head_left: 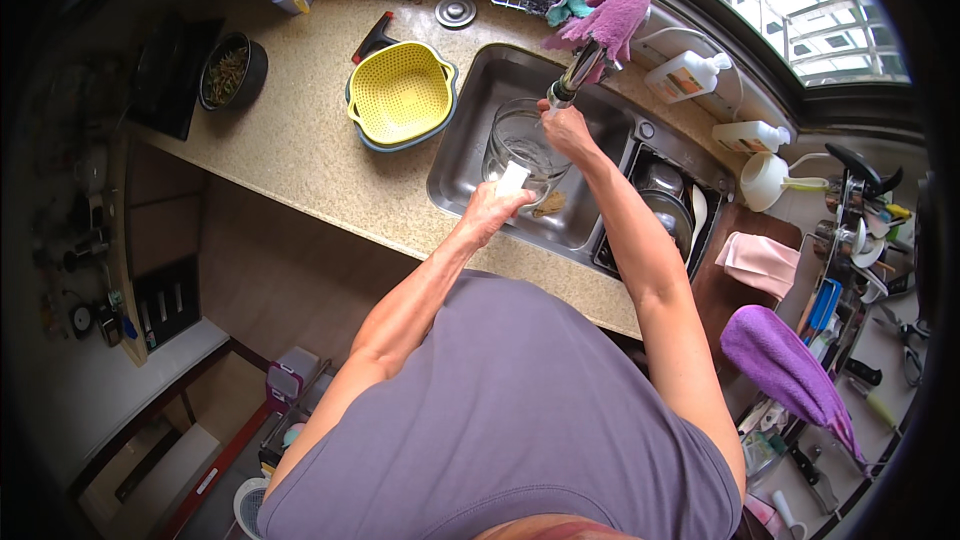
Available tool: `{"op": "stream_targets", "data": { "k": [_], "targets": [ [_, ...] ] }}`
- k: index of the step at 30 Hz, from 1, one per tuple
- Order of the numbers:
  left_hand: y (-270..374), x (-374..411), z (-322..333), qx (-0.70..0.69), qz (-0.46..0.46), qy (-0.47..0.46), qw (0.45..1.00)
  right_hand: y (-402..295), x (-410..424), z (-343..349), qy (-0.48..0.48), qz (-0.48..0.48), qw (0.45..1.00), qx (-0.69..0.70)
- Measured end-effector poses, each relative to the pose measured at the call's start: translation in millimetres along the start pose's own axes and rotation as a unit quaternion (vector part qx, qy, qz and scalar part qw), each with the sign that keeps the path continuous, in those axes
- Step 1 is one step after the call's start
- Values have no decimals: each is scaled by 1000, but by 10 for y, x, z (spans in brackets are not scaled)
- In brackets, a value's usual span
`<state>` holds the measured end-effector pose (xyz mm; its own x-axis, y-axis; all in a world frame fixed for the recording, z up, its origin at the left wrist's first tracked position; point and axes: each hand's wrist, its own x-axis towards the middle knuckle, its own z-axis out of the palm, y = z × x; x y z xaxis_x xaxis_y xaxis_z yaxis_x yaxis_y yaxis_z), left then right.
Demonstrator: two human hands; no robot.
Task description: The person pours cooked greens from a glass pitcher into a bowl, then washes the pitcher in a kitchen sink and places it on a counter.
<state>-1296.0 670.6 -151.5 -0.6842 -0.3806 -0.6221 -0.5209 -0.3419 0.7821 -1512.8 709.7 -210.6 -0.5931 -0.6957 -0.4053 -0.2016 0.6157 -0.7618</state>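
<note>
A large clear glass vessel [517, 139] stands in the left basin of the steel sink [469, 101]. At its near side, my left hand [496, 206] grips a white block-like piece [513, 178]; whether this is the vessel's handle or a separate item I cannot tell. My right hand [568, 133] is closed around the lower end of the faucet spout [576, 79], above the vessel's far right rim. A tan, crumpled scrap [550, 204] rests on the basin floor, right of my left hand.
Left of the sink are a yellow colander [401, 94], a black-handled squeegee-like tool [373, 37], a metal drain stopper [455, 11] and a dark pot [236, 75] holding stringy food. Cookware [664, 199] fills the right basin. Cloths [611, 7] hang behind the faucet near white bottles [686, 76].
</note>
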Motion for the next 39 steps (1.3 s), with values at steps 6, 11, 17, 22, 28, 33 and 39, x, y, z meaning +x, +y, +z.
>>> {"op": "stream_targets", "data": {
  "k": [6, 11, 17, 22, 28, 33, 39],
  "targets": [
    [42, 27, 22, 75, 21, -5, 997, -33, -114, 61, -49, -162, 979, 117],
    [-23, 126, -12, 31, 27, -26, 999, -317, -248, -21, -164, -131, 951, 225],
    [75, 87, -12, 57, 44, -23, 997, -520, -321, -196, -172, 20, 930, 323],
    [129, 127, -69, 121, 65, -4, 990, -601, -396, -388, -276, 33, 911, 305],
    [51, 238, -189, 280, 123, 86, 948, -517, -424, -627, -315, -45, 948, 27],
    [199, 127, -239, 262, 154, 93, 948, -412, -253, -483, -90, -178, 967, -160],
    [24, 178, -116, 268, 251, 66, 928, 374, 458, 146, -79, -345, 916, -189]
  ]
}}
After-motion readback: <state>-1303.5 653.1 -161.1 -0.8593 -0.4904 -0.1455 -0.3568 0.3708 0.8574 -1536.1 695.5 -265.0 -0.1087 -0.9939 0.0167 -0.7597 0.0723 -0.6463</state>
